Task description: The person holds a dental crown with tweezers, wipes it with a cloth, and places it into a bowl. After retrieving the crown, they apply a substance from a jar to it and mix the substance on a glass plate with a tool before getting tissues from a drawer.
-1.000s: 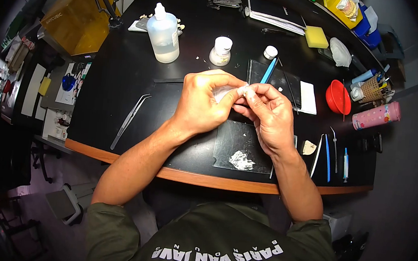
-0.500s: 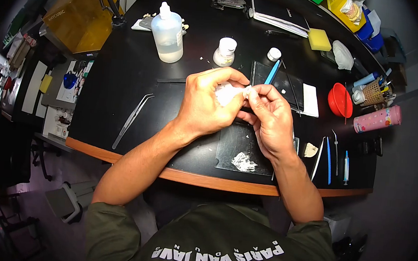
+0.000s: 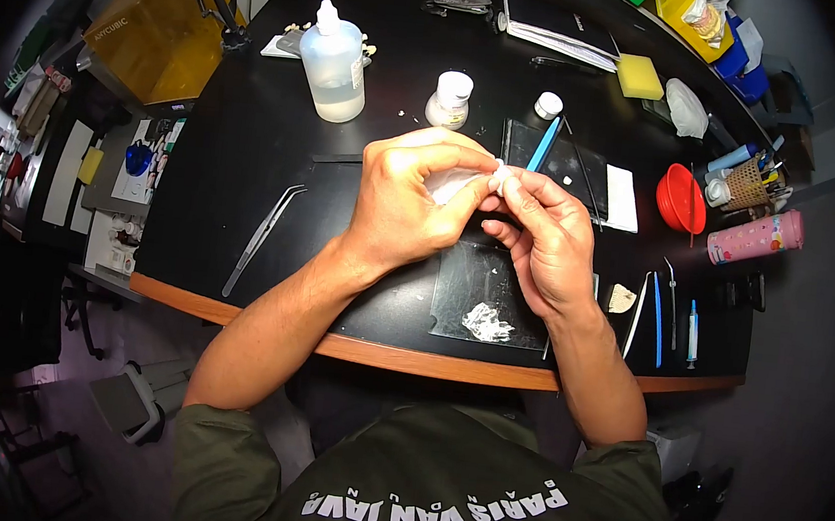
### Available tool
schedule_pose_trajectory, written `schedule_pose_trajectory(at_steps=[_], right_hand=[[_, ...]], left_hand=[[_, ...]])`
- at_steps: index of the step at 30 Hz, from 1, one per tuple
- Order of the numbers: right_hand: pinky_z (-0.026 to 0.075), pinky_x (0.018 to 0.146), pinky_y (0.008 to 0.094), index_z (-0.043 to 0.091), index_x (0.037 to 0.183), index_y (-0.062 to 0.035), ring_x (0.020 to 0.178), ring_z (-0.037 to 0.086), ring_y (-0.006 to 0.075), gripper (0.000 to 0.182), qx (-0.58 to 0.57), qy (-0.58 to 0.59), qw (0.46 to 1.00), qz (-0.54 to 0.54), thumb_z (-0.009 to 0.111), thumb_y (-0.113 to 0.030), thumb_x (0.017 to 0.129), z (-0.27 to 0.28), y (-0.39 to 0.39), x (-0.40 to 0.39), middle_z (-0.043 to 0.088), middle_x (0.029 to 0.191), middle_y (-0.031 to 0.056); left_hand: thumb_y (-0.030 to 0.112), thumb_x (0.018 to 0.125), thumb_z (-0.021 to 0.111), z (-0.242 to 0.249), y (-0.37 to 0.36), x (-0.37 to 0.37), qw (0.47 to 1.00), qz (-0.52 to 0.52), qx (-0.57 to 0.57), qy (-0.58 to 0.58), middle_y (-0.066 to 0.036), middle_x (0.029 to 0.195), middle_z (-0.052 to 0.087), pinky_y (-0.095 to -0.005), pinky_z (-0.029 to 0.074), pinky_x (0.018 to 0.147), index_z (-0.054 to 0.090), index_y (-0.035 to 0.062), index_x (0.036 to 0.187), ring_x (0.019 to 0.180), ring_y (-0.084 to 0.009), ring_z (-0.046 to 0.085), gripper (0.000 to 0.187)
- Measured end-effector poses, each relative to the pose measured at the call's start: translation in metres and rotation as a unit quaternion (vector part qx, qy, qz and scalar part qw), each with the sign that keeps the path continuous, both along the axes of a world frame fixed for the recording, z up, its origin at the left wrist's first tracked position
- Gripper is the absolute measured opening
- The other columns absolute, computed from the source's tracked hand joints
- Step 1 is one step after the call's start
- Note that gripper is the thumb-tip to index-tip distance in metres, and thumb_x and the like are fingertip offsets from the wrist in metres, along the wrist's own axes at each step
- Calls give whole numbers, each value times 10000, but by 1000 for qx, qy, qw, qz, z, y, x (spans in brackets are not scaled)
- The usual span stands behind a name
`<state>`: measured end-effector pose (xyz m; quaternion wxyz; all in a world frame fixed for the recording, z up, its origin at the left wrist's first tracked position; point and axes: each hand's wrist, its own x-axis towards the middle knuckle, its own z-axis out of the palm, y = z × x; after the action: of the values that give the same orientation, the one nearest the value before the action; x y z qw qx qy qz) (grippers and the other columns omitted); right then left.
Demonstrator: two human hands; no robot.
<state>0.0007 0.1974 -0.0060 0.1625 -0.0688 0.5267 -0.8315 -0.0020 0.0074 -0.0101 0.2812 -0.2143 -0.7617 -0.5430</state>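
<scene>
**Between opposed fingertips: a small, white, irregular piece (image 3: 502, 178) above a glossy black tabletop (image 3: 197, 199)**

Pinched from the left by thumb and index finger of the bare left hand (image 3: 412, 192), and from the right by thumb and fingers of the bare right hand (image 3: 549, 235), the piece has both grips closed on it. The chief hazard, judging from this posture, is a slip: each fingertip covers so little surface that uneven pressure or a sudden twist might spring the piece free onto the tabletop. Too hard a squeeze could chip or deform it, should the material prove brittle or soft, which cannot be told by sight. Orientation: the exposed portion seems slightly longer in the direction from wearer to far side, but fingertips hide much of it; neither its true long axis nor which end leads can be fixed.

Within the curve of the left palm sits a crumpled, white, tissue-like sheet (image 3: 450, 185), close enough to snag the piece if the fingers shift. Nearer the wearer lies a flat, glassy, rectangular slab (image 3: 455, 289) bearing flaky white residue (image 3: 487, 323), among which a dropped piece might be hard to spot. Farther left lie bent-tipped, silver metal tweezers (image 3: 260, 245).
</scene>
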Motion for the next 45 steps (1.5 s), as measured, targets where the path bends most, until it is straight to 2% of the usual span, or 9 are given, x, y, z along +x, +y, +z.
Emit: schedule_pose_trajectory(at_steps=[11,14,17,23,27,32,35,38,45], right_hand=[[638,814,262,719,1212,56,929,748,142,205,95,100,989,-56,691,-51,1040,-1,-7,2,769,1095,125],[639,819,261,713,1193,67,923,752,144,194,90,99,989,-63,696,-45,1036,-2,-7,2,766,1084,135],[639,824,260,707,1189,74,923,752,140,199,76,99,990,-69,700,-50,1034,-3,-8,1,763,1074,136],[636,823,259,706,1172,71,926,748,134,188,74,103,989,-71,705,-56,1033,1,-9,2,757,1072,126],[626,801,250,709,1159,61,923,736,127,169,114,98,986,-76,709,-48,1029,6,-10,4,750,1060,110],[603,717,243,761,1075,15,896,713,124,108,237,273,914,-185,743,8,969,-3,-15,6,727,1003,73],[603,697,248,789,1026,3,856,730,143,105,289,366,862,-198,750,38,935,1,-16,4,732,1000,96],[607,693,244,794,1030,10,844,743,146,112,308,391,846,-189,754,43,931,-2,-12,2,740,996,100],[612,705,244,805,1054,8,849,750,146,154,252,364,881,-166,755,66,921,-1,-11,1,743,965,101]], left_hand=[[5,881,802,0,0,-1,1000,-9,-11,4,-152,980,799,-304,593,791,812,-6,1094,879,-211,778,214],[38,878,802,1,2,1,999,-6,24,-39,-150,919,806,-317,612,759,815,-13,1043,824,-211,794,174],[53,935,810,10,1,9,972,-44,79,-219,-126,1005,805,-264,587,792,798,-21,1116,898,-123,745,196],[56,948,805,3,-2,2,964,-77,108,-232,-108,1006,805,-253,593,815,786,-50,1111,914,-116,737,195],[45,939,806,-1,0,2,978,-43,77,-190,-94,946,807,-251,581,742,803,-22,1078,847,-109,741,154],[59,940,797,6,0,6,994,45,-66,-69,-78,867,794,-251,540,639,810,1,984,749,-96,723,74],[88,955,790,4,0,5,993,29,-91,-65,-55,837,772,-246,526,627,788,-13,973,717,-76,686,103],[105,966,786,4,-2,6,972,-31,-14,-231,-32,826,745,-235,503,603,769,-18,1005,674,-54,633,130],[127,979,779,9,-8,4,937,-140,91,-308,-26,880,741,-212,494,626,756,-16,1061,711,-44,623,166]])
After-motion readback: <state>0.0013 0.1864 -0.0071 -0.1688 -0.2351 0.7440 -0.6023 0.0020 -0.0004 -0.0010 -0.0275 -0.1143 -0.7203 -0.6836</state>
